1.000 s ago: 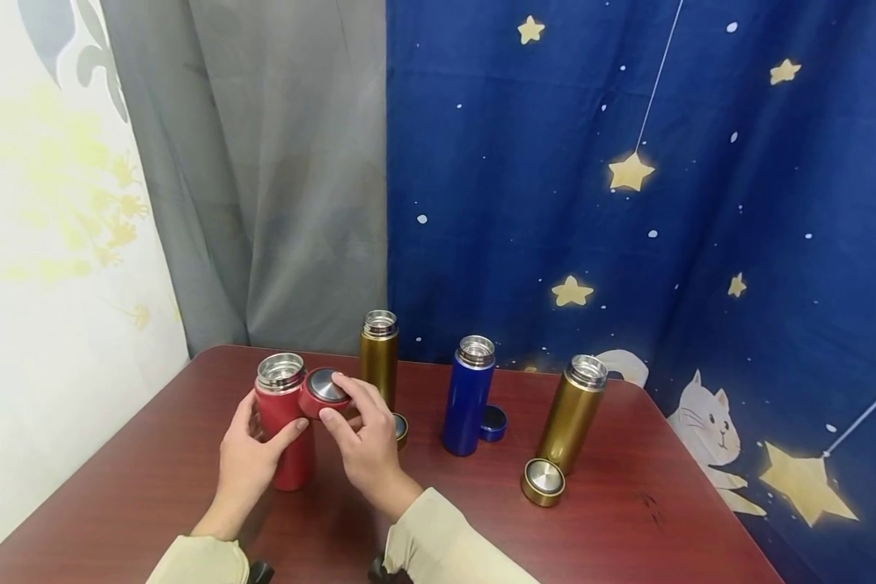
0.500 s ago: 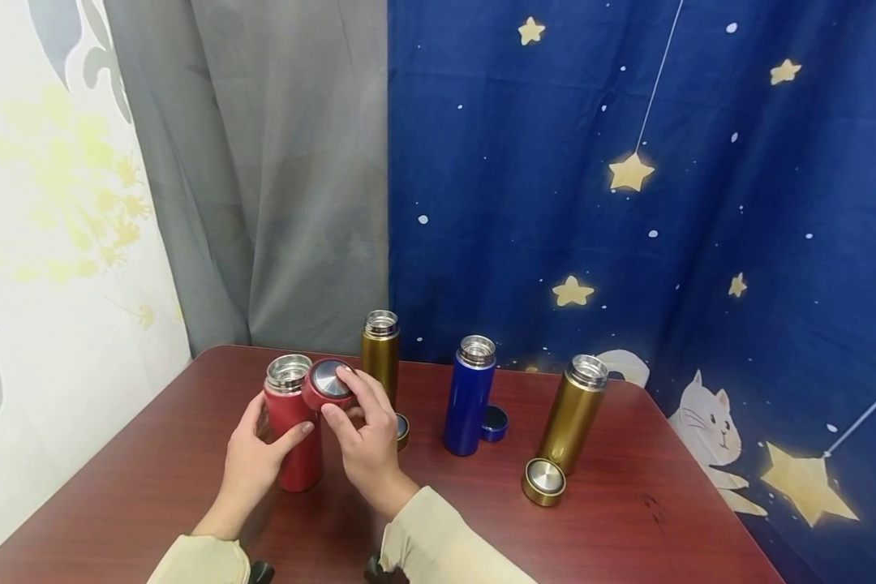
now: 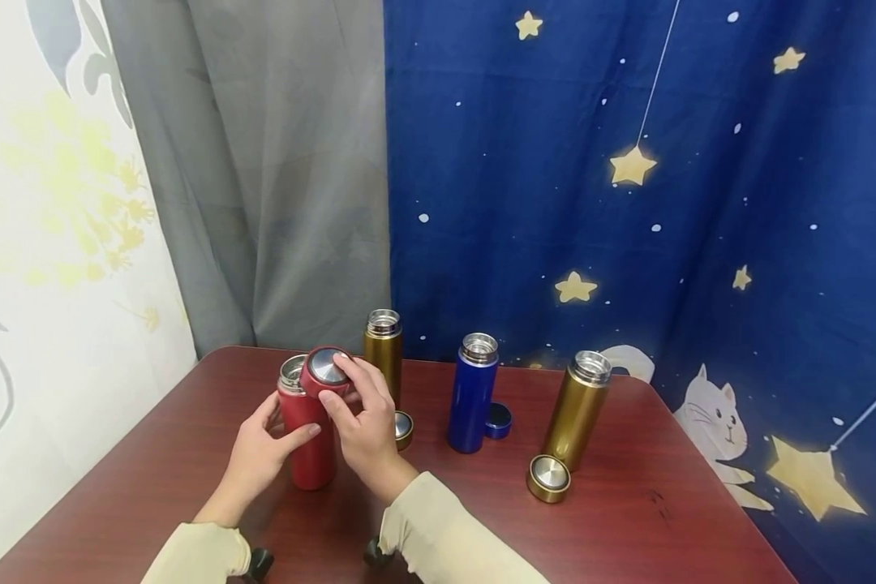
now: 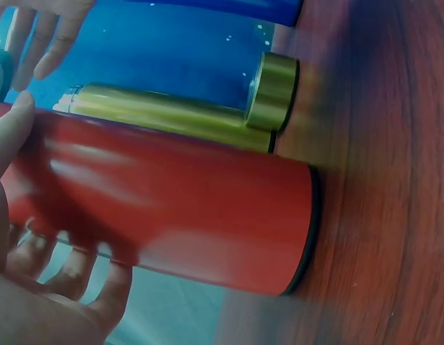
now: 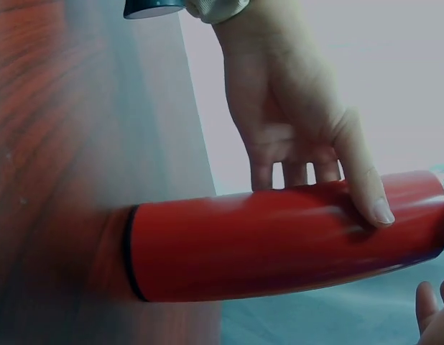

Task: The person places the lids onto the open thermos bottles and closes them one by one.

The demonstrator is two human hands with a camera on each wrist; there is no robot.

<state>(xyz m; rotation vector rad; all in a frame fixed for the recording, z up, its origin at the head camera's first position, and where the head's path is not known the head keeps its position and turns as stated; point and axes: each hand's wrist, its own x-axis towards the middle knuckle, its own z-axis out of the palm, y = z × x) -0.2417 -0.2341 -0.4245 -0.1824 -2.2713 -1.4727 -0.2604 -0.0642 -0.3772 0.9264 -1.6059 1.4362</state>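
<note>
My left hand (image 3: pixel 259 446) grips the red vacuum flask (image 3: pixel 312 454) around its side, thumb in front. Its steel mouth faces up, and its base is down at the tabletop. In the left wrist view the fingers curl under the red body (image 4: pixel 172 208). My right hand (image 3: pixel 368 422) pinches the red lid (image 3: pixel 326 373), which has a brushed-steel top. Tilted, the lid overlaps the right part of the flask's mouth in the head view. Only a few right fingertips (image 5: pixel 427 309) show at the right wrist view's edge, and the lid is out of that frame.
Behind stands an uncapped gold flask (image 3: pixel 384 357), its gold lid (image 3: pixel 404 430) beside it. A blue flask (image 3: pixel 470 410) with a blue lid (image 3: pixel 498 422) stands right of centre. Farther right are another gold flask (image 3: pixel 577 414) and lid (image 3: pixel 549 478). Curtains (image 3: pixel 299 203) hang behind the table (image 3: pixel 628 535).
The red flask has shifted right in my left hand. My right hand has raised the lid a little, and the lid now overlaps the mouth instead of sitting beside it.
</note>
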